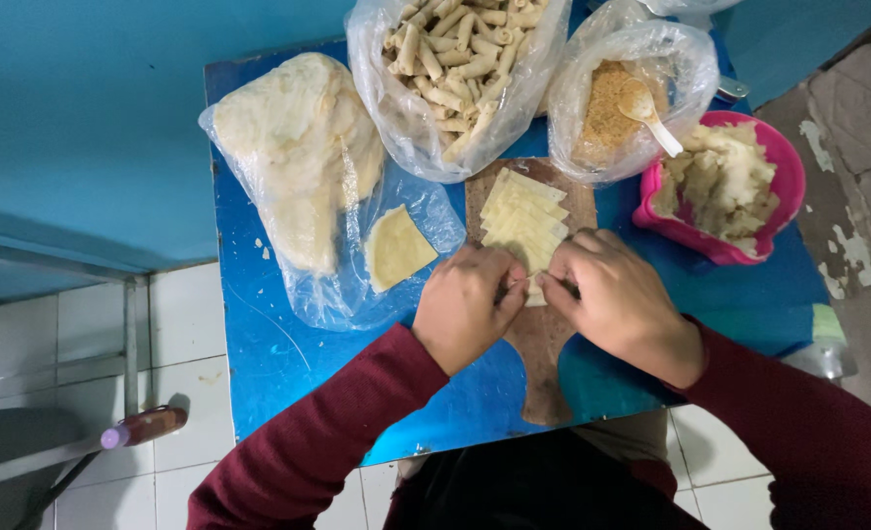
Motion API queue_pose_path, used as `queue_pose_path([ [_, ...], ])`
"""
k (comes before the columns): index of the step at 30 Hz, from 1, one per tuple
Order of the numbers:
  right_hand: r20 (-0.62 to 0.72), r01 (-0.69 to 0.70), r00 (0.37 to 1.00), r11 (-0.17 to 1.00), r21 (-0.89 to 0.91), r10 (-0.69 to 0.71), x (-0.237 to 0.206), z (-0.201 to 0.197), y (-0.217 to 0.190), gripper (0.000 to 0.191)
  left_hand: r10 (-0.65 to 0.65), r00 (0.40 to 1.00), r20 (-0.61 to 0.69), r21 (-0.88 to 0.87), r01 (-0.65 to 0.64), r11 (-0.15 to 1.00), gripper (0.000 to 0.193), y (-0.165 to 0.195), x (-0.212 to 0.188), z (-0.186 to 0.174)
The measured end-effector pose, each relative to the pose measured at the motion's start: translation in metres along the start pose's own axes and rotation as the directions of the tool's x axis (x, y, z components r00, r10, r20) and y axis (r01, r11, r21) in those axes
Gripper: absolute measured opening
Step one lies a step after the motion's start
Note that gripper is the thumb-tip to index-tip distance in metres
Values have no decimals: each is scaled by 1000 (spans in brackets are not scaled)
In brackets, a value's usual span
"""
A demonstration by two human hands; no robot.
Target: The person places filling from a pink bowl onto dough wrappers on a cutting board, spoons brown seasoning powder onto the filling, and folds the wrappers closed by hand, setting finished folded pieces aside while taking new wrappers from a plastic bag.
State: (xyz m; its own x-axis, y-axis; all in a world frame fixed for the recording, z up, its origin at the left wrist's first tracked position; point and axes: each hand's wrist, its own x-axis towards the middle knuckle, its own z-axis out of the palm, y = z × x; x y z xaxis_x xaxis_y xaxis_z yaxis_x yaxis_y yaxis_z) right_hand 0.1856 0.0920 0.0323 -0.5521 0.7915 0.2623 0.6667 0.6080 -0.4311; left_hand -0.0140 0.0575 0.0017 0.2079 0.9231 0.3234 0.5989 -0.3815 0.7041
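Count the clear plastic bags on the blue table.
3: the dough bag at the left, the bag of rolled pieces top centre, the crumb bag beside the pink bowl. Another may sit past the top edge.

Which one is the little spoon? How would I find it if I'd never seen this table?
Start at the blue table and look to its far right corner, next to the pink bowl of pale lumpy filling. There sits a clear plastic bag of brown crumbs. The spoon lies inside it, small and white, its handle poking toward the pink bowl; nothing else on the table has a handle.
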Motion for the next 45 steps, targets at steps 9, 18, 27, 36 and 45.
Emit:
queue_pose_path([
  [9,-35,244,969,970,18,-243,-2,-11,-11,20,168,985,47,189,-174,966,14,-1,-3,-2],
  [18,-43,259,965,966,14,-258,4,-14,-14,34,107,993,49,25,-109,994,18,-1,-2,-8],
  [27,-38,214,976,977,-3,-214,-7,-2,1,23,97,993,72,57,-101,993,21,0,-2,-10],
  [36,-13,159,987,987,37,-159,-3,-4,1,15,163,984,67,141,-171,975,13,1,-3,-5],
  [45,-5,126,992,992,-2,-126,-2,-6,-5,12,171,981,86,229,-187,955,14,0,-3,-1],
])
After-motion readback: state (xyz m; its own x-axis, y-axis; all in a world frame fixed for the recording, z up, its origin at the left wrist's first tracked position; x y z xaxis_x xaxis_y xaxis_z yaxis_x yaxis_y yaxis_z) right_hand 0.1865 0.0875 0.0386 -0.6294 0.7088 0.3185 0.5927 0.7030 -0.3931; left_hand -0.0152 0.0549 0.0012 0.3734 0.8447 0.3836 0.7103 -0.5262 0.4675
